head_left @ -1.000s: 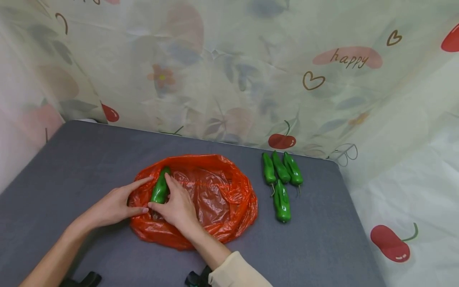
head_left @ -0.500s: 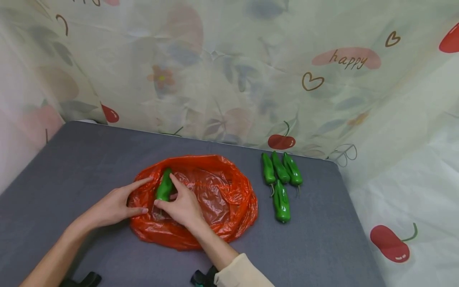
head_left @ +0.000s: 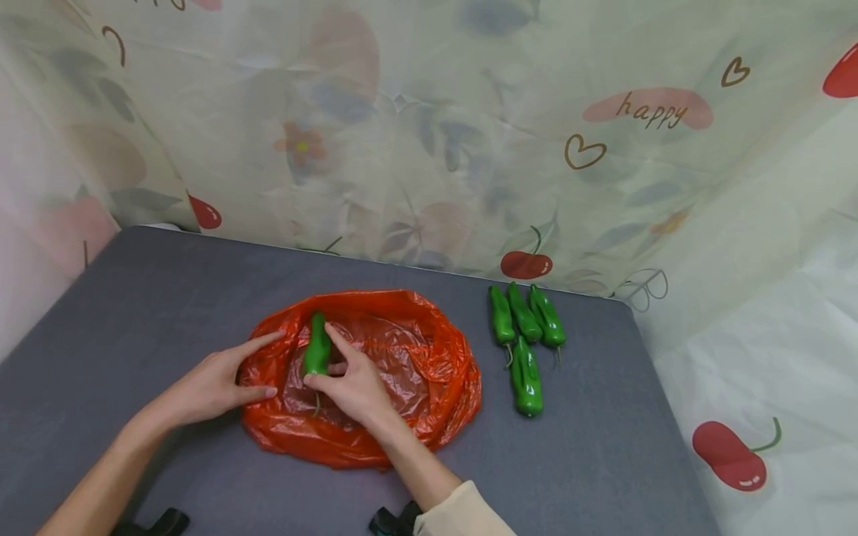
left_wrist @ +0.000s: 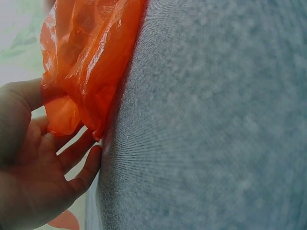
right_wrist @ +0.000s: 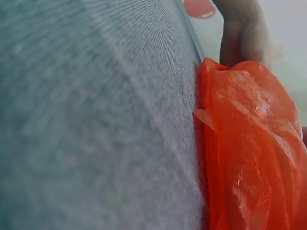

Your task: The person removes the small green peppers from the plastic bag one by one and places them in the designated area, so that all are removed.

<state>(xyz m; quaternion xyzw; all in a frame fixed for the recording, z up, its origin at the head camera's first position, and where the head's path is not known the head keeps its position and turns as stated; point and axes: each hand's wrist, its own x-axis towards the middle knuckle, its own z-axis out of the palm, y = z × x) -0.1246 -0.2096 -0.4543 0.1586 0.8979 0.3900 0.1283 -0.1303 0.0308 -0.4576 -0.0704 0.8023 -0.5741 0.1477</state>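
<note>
An orange-red plastic bag [head_left: 462, 394] lies spread wide on the grey table in the head view. Inside its left part is a green chili pepper [head_left: 317, 350], upright in this view, its thin stem toward the person. My right hand [head_left: 355, 387] reaches into the bag and pinches the pepper from its right side between thumb and fingers. At the bag's left edge, my left hand [head_left: 213, 383] holds the rim, thumb and index finger spread along it. The left wrist view shows the left hand's [left_wrist: 43, 163] other fingers low beside the bag. In the right wrist view the bag wall hides the pepper.
Several green peppers [head_left: 526, 376] lie grouped on the table right of the bag. A patterned curtain [head_left: 429, 149] hangs along the table's [head_left: 603, 447] far edge. Dark straps [head_left: 395, 519] show at the bottom.
My right hand has shifted the pepper a little to the right inside the bag and turned it more upright in view, exposing its stem. The left hand stays in place.
</note>
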